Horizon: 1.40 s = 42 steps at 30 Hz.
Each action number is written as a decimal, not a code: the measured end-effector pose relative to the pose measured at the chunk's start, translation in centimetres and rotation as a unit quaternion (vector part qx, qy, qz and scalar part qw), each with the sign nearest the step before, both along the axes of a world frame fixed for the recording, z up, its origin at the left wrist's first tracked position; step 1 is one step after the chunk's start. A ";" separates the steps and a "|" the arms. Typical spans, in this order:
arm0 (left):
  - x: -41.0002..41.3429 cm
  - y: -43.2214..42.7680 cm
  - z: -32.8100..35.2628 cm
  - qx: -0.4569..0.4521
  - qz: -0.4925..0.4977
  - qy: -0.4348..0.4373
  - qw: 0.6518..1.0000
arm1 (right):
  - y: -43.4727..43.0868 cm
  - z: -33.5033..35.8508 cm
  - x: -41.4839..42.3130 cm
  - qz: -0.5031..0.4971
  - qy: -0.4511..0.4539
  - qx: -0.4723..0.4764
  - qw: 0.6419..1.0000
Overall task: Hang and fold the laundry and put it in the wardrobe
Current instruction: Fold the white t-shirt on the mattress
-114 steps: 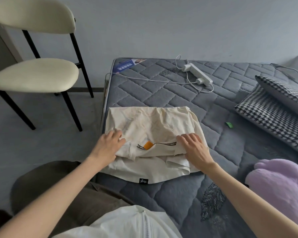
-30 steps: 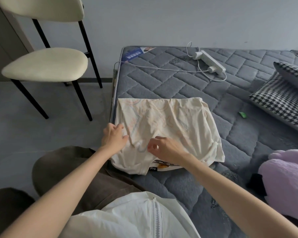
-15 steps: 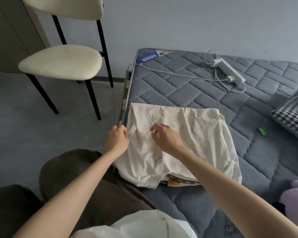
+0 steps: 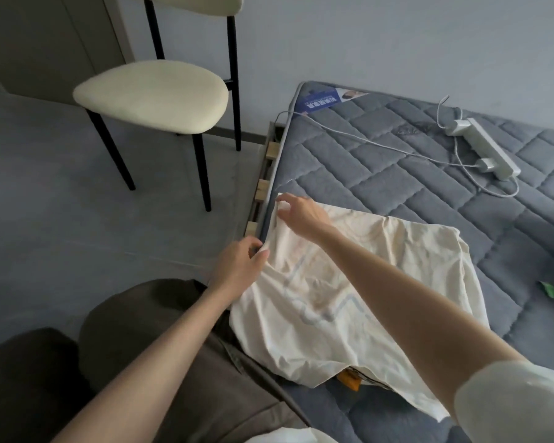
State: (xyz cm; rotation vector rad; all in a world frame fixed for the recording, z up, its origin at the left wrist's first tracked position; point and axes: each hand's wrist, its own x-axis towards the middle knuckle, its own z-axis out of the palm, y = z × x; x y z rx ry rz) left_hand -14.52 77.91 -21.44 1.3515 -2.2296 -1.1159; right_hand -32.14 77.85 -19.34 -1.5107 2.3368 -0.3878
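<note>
A cream T-shirt lies partly folded, print side down, on the grey quilted mattress near its left edge. An orange patch of its print peeks out at the near hem. My left hand pinches the shirt's left edge at the mattress side. My right hand reaches across and pinches the far left corner of the cloth, lifting it slightly.
A cream chair with black legs stands on the floor to the left. A white power strip with its cable lies on the mattress at the back. A small green scrap lies at the right. Wooden bed slats show beside the mattress.
The folded shirt was turned over, print down. My right hand moved from the shirt's middle to its far left corner; my left hand stayed on the left edge. The view swung left.
</note>
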 end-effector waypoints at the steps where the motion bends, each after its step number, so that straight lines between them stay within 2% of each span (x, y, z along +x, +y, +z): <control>1: -0.4 -0.1 0.0 -0.021 0.005 0.003 1.000 | -0.4 0.2 -0.1 0.002 0.009 0.018 1.000; 6: -2.5 -1.1 0.2 -0.051 0.013 -0.026 0.998 | -1.3 0.8 -0.9 -0.021 0.070 0.034 0.997; 8: -3.1 -1.2 0.4 -0.061 0.029 -0.041 0.997 | -1.2 0.8 -1.2 -0.044 0.043 0.027 0.998; 11: -3.1 -1.2 0.0 -0.067 0.062 -0.011 0.996 | -1.2 0.5 -2.0 -0.081 -0.056 0.005 0.995; 13: -2.7 -1.5 -0.4 -0.010 0.086 0.021 0.996 | -1.3 0.4 -2.4 -0.114 -0.128 -0.043 0.984; 15: -2.3 -1.9 -0.8 0.083 0.127 0.051 0.987 | -1.4 0.3 -2.6 -0.133 -0.163 -0.099 0.973; 18: -2.1 -2.4 -1.2 0.168 0.177 0.069 0.967 | -1.6 0.3 -2.3 -0.121 -0.123 -0.092 0.981; 21: -2.1 -2.4 -1.4 0.192 0.142 0.063 0.969 | -2.0 0.0 -2.1 -0.063 -0.039 -0.044 0.996; 24: -1.9 -2.4 -1.3 0.173 0.093 0.050 0.979 | -2.8 0.3 -2.3 0.037 0.053 0.005 0.998; 26: -1.7 -2.4 -1.2 0.145 0.067 0.040 0.986 | -3.1 0.8 -2.3 0.103 0.134 0.046 0.985; 29: -1.6 -2.3 -1.0 0.111 0.054 0.029 0.992 | -2.9 0.6 -2.6 0.141 0.197 0.039 0.969; 34: -2.0 -2.4 -1.0 0.099 0.062 0.058 0.991 | -3.6 0.4 -2.9 0.072 0.122 -0.068 0.988; 38: -2.3 -1.8 -1.4 0.062 0.095 0.094 0.989 | -4.9 0.3 -1.7 -0.002 0.083 -0.089 0.993; 40: -1.8 -1.5 -2.0 0.042 0.092 0.060 0.993 | -5.4 -0.2 -1.0 -0.032 0.054 -0.064 0.996; 42: -1.0 -1.2 -2.8 0.016 0.077 0.004 0.997 | -5.6 -1.0 -0.6 -0.022 0.026 -0.041 0.999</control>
